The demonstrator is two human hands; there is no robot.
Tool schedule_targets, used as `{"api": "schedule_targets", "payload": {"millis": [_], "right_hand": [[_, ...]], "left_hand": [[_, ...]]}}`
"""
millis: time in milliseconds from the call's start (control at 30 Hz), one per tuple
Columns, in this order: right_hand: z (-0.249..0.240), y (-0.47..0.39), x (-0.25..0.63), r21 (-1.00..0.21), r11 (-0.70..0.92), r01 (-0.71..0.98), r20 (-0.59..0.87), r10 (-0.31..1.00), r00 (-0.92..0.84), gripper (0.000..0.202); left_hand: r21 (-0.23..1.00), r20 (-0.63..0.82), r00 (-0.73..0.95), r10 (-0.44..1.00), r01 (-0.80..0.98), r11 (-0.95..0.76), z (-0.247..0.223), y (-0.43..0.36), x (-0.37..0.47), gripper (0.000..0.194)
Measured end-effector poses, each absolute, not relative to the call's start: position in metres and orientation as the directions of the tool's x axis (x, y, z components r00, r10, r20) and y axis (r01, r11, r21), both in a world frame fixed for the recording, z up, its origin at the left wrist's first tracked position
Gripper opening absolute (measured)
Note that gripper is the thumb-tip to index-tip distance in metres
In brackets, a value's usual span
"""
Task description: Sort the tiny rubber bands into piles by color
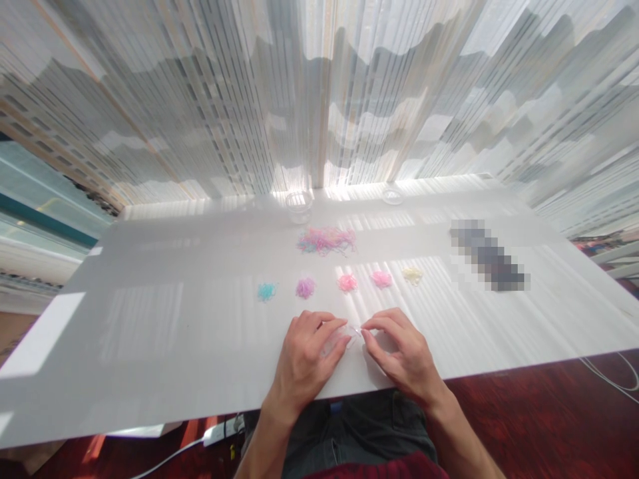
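My left hand (pixel 315 349) and my right hand (pixel 398 346) rest close together at the table's near edge. Between them lies a small bunch of pale, see-through, whitish-lilac thin strands or bands (pixel 354 330). The left fingers and thumb close around the bunch, hiding part of it. My right thumb and forefinger pinch its right end. Just beyond the hands runs a row of small piles of thin strands: turquoise (pixel 267 291), purple (pixel 305 288), coral pink (pixel 347 283), pink (pixel 382 279) and pale yellow (pixel 413 276). A larger mixed-colour pile (pixel 327 240) lies behind them.
A clear round tub (pixel 299 207) and a clear round lid (pixel 392 195) stand at the back of the white table (pixel 210 346). At the right is a dark, blurred-out object (pixel 489 256). Curtains (pixel 319 100) hang behind. A power strip (pixel 222 431) lies below the front edge.
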State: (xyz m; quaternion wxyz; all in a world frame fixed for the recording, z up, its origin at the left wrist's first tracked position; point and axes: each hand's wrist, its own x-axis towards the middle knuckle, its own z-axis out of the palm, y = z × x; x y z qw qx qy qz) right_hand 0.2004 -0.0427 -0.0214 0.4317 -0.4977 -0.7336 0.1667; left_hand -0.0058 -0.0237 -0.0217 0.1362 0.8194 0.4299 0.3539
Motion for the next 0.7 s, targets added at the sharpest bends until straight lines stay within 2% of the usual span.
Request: {"api": "schedule_targets", "payload": {"millis": [200, 367, 700], "right_hand": [[-0.0215, -0.0414, 0.1978, -0.644, 0.506, 0.574, 0.488, 0.849, -0.201, 0.013], [-0.0189, -0.0399, 0.1973, -0.642, 0.558, 0.526, 0.503, 0.824, -0.259, 0.015], [-0.0196, -0.0398, 0.1984, -0.673, 0.543, 0.503, 0.485, 0.836, -0.254, 0.016]], "left_hand": [[0.554, 0.527, 0.367, 0.767, 0.535, -0.637, -0.0185, -0.0260, -0.0060, 0.014], [0.577, 0.521, 0.364, 0.772, 0.516, -0.633, -0.0189, -0.0264, -0.0067, 0.011], [0.606, 0.524, 0.358, 0.773, 0.481, -0.634, -0.0175, -0.0258, -0.0061, 0.009]]}}
